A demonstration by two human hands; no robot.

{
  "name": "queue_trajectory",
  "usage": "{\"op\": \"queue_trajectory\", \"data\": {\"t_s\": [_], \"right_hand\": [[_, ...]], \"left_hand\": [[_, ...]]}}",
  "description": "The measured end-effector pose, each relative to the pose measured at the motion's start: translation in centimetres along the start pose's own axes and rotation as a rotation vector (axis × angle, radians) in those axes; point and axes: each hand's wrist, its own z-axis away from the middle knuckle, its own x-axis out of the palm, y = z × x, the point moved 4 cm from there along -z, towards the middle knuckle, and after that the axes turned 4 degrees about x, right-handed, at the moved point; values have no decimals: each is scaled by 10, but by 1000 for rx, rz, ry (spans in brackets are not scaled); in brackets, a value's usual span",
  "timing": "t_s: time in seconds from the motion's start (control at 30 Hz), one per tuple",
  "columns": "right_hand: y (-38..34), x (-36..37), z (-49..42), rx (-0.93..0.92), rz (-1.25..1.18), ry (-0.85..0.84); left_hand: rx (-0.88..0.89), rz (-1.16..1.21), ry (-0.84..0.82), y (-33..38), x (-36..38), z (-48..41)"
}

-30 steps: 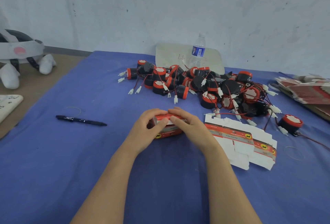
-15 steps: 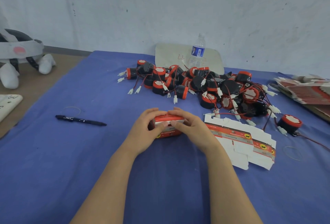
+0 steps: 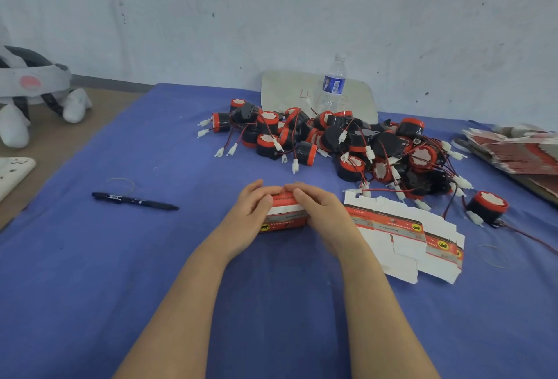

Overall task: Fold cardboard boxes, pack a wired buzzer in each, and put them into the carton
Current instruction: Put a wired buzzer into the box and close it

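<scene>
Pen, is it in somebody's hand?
No, the pen lies untouched on the blue cloth, off to the left.

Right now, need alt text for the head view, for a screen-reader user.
The left hand and right hand grip a small red-and-white cardboard box on a blue tablecloth. Behind it lies a heap of red-and-black wired buzzers. Flat box blanks lie to the right, a black pen to the left and a water bottle at the back.

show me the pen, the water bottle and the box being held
pen [image 3: 134, 200]: head view, middle of its barrel
water bottle [image 3: 333, 85]: head view, on its blue label
box [image 3: 285, 218]: head view, its printed front face
</scene>
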Motion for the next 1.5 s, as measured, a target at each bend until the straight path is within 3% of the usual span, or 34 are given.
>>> {"op": "queue_trajectory", "data": {"t_s": [0.13,0.27,0.43,0.57,0.77,0.87,1.13,1.33,1.5], "right_hand": [[6,1,-1,97,-94,-15],[9,3,-3,105,-34,-22],[11,0,-3,103,-45,-51],[11,2,-3,87,-45,-41],[5,9,-2,45,18,-47],[3,10,-2,50,36,-28],[3,16,0,66,63,-9],[4,17,-1,84,34,-5],[6,18,0,98,9,-11]], "left_hand": [[-17,-33,-47,-1,1,-1],[-41,-30,-70,-4,2,0],[-42,-19,3,-3,0,0],[-109,137,128,2,3,-2],[-228,452,507,8,13,-2],[-231,516,582,7,14,-1],[-224,392,446,4,9,-3],[-264,553,441,2,12,-4],[-195,222,355,-4,14,-3]]}}
